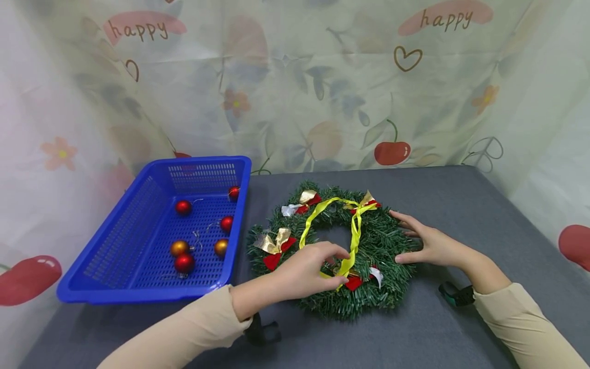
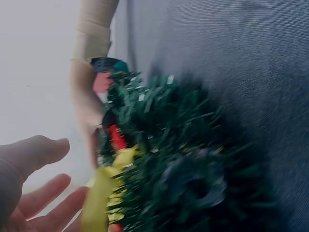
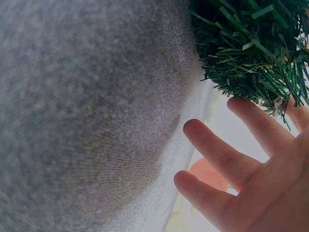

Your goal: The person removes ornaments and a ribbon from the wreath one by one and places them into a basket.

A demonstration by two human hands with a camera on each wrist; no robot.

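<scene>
A green tinsel wreath [image 1: 384, 238] with red, gold and white bows lies flat on the grey cloth. A yellow ribbon [image 1: 356, 233] loops over its upper part and hangs across the centre hole. Over the wreath's lower left is my left hand [image 1: 304, 269], thumb and fingers apart. In the left wrist view the ribbon [image 2: 96, 203] runs close by its fingertips; whether they touch is unclear. My right hand [image 1: 430, 246], with fingers spread, is at the wreath's right edge. The right wrist view has one fingertip against or very near the green strands [image 3: 256, 63].
Left of the wreath stands a blue plastic basket [image 1: 110, 295] holding several red baubles [image 1: 183, 207] and orange-gold baubles [image 1: 179, 248]. A patterned curtain [image 1: 286, 92] hangs behind the grey-covered table [image 1: 442, 200]. Dark straps [image 1: 456, 294] sit at both wrists.
</scene>
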